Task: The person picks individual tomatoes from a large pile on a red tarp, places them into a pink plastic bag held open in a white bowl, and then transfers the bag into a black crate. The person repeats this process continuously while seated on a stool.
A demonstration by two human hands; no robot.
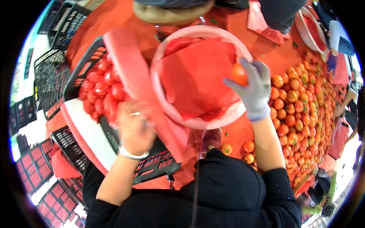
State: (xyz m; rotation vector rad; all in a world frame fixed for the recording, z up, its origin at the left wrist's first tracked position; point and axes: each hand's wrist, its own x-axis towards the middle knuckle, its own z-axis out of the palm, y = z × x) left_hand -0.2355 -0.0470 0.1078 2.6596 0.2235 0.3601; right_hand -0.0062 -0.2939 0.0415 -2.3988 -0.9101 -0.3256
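Observation:
My right hand [255,85], in a pale grey glove, grips an orange-red tomato [239,74] over the right rim of a pink plastic basin [199,125]. Red sheets [199,77] lie in the basin. My left hand [137,128], bare and blurred, with a ring and a bracelet, is over the black plastic crate [156,168] on the left; whether it holds anything cannot be told. Beside its fingers, red-wrapped tomatoes [99,88] fill the crate's far part. Pink lining sheet [128,59] folds over the crate's right side, and a white sheet [88,131] over its left.
A large heap of tomatoes [299,108] covers the floor at right, with a few loose tomatoes [249,146] near my knee. Black crates [51,82] stand at far left. A padded stool [174,12] is ahead; other people work at right, near another basin [309,31].

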